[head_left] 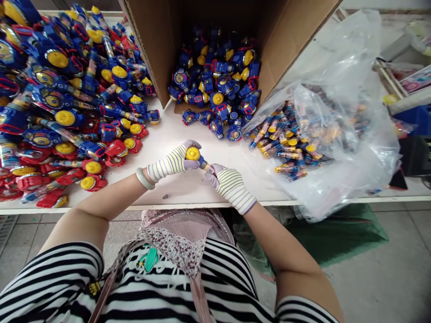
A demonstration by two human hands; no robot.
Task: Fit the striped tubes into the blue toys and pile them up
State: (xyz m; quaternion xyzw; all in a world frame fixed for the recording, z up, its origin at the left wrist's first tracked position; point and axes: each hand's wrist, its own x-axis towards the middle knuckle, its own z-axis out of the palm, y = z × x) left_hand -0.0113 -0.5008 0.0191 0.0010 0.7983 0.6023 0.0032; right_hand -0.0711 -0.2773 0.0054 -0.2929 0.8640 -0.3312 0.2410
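My left hand (173, 161), in a striped knit glove, is closed round a blue toy body with a yellow round top (193, 153). My right hand (230, 183), gloved the same way, grips a small printed tube (208, 168) whose other end meets the blue part of the toy. Whether the tube is fully seated in it I cannot tell. Both hands are just above the white table, near its front edge. Behind them, blue toy bodies (218, 112) spill from the mouth of a cardboard box (279, 45).
At left a large heap of blue and red toys (57, 121), many with tubes attached, covers the table (175, 190). To the right lies a clear plastic bag (367, 148) with loose yellow-capped tubes (292, 148) at its opening. A small grey bit (165, 196) lies near the front edge.
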